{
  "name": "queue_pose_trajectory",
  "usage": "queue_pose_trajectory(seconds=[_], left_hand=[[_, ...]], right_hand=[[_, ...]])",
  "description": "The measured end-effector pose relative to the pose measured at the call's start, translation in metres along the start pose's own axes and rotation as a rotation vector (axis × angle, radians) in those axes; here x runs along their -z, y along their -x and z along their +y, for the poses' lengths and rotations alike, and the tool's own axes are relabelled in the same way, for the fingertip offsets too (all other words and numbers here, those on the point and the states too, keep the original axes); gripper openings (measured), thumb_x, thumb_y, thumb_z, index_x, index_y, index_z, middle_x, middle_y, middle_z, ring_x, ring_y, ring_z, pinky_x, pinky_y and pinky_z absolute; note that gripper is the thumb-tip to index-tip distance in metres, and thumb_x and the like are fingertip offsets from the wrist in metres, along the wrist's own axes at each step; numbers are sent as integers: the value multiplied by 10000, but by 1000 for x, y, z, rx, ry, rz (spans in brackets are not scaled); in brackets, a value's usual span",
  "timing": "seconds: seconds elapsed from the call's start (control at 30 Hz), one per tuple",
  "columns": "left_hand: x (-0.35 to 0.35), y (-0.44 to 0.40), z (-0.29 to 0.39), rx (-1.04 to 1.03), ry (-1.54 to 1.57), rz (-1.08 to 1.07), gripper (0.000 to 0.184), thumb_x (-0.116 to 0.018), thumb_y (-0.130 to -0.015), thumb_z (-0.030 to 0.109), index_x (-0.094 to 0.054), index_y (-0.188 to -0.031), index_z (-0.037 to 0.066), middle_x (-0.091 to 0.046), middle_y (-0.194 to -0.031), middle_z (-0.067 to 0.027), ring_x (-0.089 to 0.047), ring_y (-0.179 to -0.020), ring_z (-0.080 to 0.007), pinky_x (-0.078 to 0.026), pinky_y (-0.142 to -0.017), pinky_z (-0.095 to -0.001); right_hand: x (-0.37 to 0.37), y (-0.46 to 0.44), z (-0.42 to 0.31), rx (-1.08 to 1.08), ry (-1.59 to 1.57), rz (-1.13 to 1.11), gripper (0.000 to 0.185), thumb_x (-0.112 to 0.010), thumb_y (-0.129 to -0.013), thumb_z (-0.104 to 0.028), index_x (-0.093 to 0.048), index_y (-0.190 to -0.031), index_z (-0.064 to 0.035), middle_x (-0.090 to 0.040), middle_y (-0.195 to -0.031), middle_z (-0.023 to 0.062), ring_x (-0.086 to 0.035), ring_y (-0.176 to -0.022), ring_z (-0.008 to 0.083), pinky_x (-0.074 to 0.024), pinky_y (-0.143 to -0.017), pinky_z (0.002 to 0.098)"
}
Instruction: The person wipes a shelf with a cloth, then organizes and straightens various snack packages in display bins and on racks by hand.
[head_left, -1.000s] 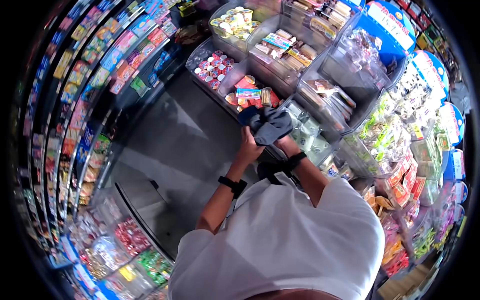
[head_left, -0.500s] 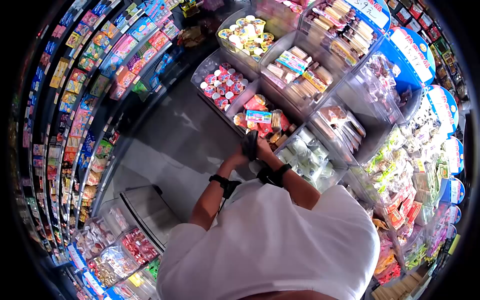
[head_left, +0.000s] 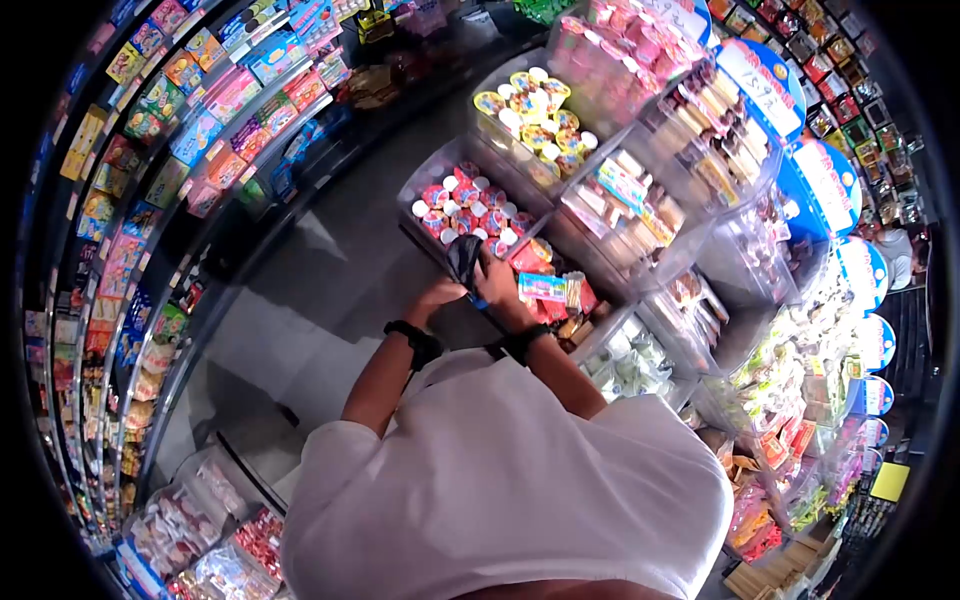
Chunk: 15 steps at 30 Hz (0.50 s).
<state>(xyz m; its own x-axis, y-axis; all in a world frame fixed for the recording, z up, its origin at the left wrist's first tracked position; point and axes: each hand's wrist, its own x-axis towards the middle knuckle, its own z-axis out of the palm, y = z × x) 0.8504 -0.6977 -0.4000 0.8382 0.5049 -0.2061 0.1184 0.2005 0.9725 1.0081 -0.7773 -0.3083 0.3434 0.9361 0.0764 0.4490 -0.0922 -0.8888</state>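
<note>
My right hand (head_left: pixel 502 288) is wrapped around a black object (head_left: pixel 464 258) whose kind I cannot make out; a small bit of blue shows at its lower end. Closed against the same object from the other side is my left hand (head_left: pixel 440 294), its fingertips partly hidden. Both wrists wear black bands. The object is held over the near edge of a clear bin (head_left: pixel 418 190) full of small red-and-white cups (head_left: pixel 470 202). Beside my right hand lies a neighbouring bin's pile of red packets with a blue-and-pink packet (head_left: pixel 541 287) on top.
Tiered clear bins rise to the right, holding yellow-lidded cups (head_left: pixel 535 115), wafer-like sticks (head_left: pixel 625 225) and green-white wrapped sweets (head_left: pixel 637 350). Blue price signs (head_left: pixel 760 85) stand behind them. A curved shelf of colourful packets (head_left: pixel 205 130) lines the left. Grey floor (head_left: pixel 290 310) lies between.
My hands and the black object have shifted from the red-packet bin towards the bin of red-and-white cups. The whole view has turned and moved slightly.
</note>
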Motion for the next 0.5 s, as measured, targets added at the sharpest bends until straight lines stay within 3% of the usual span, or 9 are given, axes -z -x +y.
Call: queue_pose_trajectory(seconds=[0.07, 0.1, 0.2, 0.27, 0.3, 0.37, 0.4, 0.47, 0.5], left_hand=[[34, 6, 17, 37, -29, 8, 388, -637, -791, 134, -600, -1161, 23, -632, -1135, -47, -569, -1022, -141, -469, -894, -327], [49, 7, 24, 38, -32, 18, 391, -637, -791, 137, -599, -1162, 21, -633, -1132, -51, -571, -1021, -144, -470, -892, -327], [94, 18, 34, 37, -18, 47, 399, -637, -790, 144, -596, -1166, 16, -637, -1122, -62, -577, -1019, -150, -472, -886, -327], [117, 21, 35, 20, 4, 61, 405, -636, -789, 148, -594, -1168, 13, -639, -1115, -69, -581, -1018, -155, -473, -882, -327], [124, 20, 38, 4, 21, 67, 408, -636, -788, 151, -593, -1169, 11, -641, -1112, -73, -582, -1018, -157, -474, -880, -327], [139, 12, 53, -55, 51, 84, 414, -636, -787, 155, -591, -1171, 8, -643, -1105, -80, -586, -1016, -161, -475, -876, -327], [145, 6, 64, -101, 75, 97, 417, -636, -787, 158, -590, -1172, 6, -644, -1102, -84, -588, -1016, -163, -476, -874, -326], [158, -6, 81, -207, 146, 126, 423, -635, -786, 162, -588, -1174, 3, -647, -1095, -91, -592, -1015, -168, -477, -870, -326], [163, -12, 89, -284, 209, 140, 426, -635, -785, 165, -587, -1175, 1, -648, -1092, -94, -594, -1014, -170, -478, -868, -326]], right_hand=[[-47, -15, 26, 56, 39, 52, 366, -500, -934, -235, -533, -1235, -30, -621, -1033, 303, -596, -971, 468, -475, -853, 505], [-63, -24, 32, -6, -8, -77, 385, -494, -927, -192, -510, -1275, -28, -592, -1105, 316, -558, -1049, 477, -441, -915, 506], [-104, -59, 30, 119, 181, -147, 403, -497, -906, -155, -493, -1286, -19, -566, -1140, 303, -501, -1088, 503, -419, -942, 500], [-123, -74, 26, 91, 135, -192, 413, -461, -946, -191, -474, -1322, -20, -541, -1220, 307, -480, -1164, 491, -398, -996, 481], [-130, -75, 17, -7, 71, -152, 421, -439, -974, -225, -470, -1332, -6, -539, -1262, 286, -471, -1224, 433, -380, -1031, 431], [-149, -86, 32, -111, -16, -113, 470, -406, -1019, -294, -441, -1371, 15, -509, -1337, 266, -446, -1311, 347, -351, -1078, 371], [-147, -89, 23, -121, 59, -175, 465, -454, -974, -183, -412, -1393, 15, -454, -1392, 268, -415, -1333, 367, -345, -1087, 381], [-162, -108, 58, -59, 96, -198, 494, -385, -1019, -271, -364, -1410, 30, -359, -1477, 242, -327, -1384, 366, -274, -1138, 372], [-158, -122, 47, -82, 131, -180, 494, -377, -1021, -254, -340, -1421, 32, -335, -1489, 246, -313, -1393, 367, -262, -1144, 367]])
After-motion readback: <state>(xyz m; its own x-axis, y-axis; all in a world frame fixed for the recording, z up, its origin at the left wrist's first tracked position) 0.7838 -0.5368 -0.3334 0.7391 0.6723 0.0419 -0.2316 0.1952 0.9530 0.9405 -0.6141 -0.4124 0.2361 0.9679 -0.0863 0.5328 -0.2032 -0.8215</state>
